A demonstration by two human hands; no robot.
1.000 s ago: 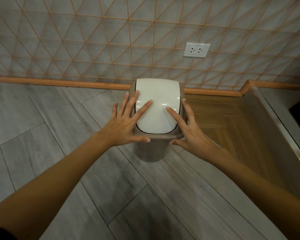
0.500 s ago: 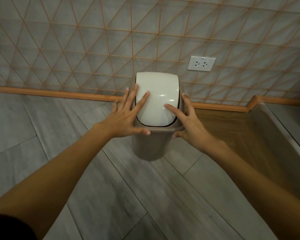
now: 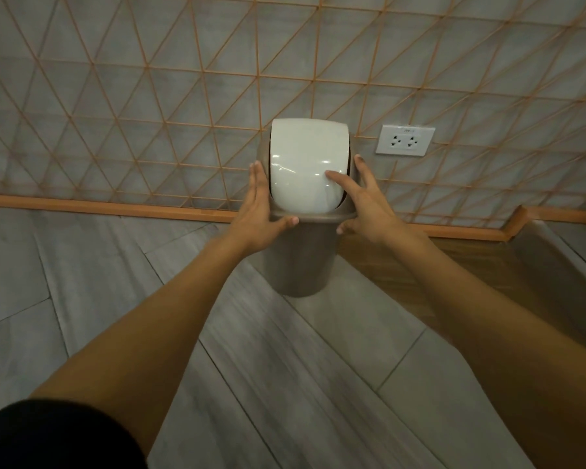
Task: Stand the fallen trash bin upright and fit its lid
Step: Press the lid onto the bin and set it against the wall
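A taupe trash bin (image 3: 298, 262) stands upright on the grey floor, close to the wall. Its lid, a taupe frame with a white swing flap (image 3: 305, 170), sits on top of the bin. My left hand (image 3: 257, 211) lies flat against the lid's left side, thumb on the front rim. My right hand (image 3: 366, 204) clasps the right side with its fingers spread. Its index finger rests on the white flap and its thumb is at the front rim. The bin's far side is hidden.
A tiled wall with orange grid lines rises just behind the bin, with a white power socket (image 3: 405, 140) to its right. An orange skirting (image 3: 99, 208) runs along the wall's foot. A wooden floor patch (image 3: 454, 265) and a raised grey ledge (image 3: 562, 265) lie to the right.
My left fingers have slid off the white flap to the lid's left side. My right hand has shifted outward, leaving only its index finger on the flap. The view has tilted up toward the wall.
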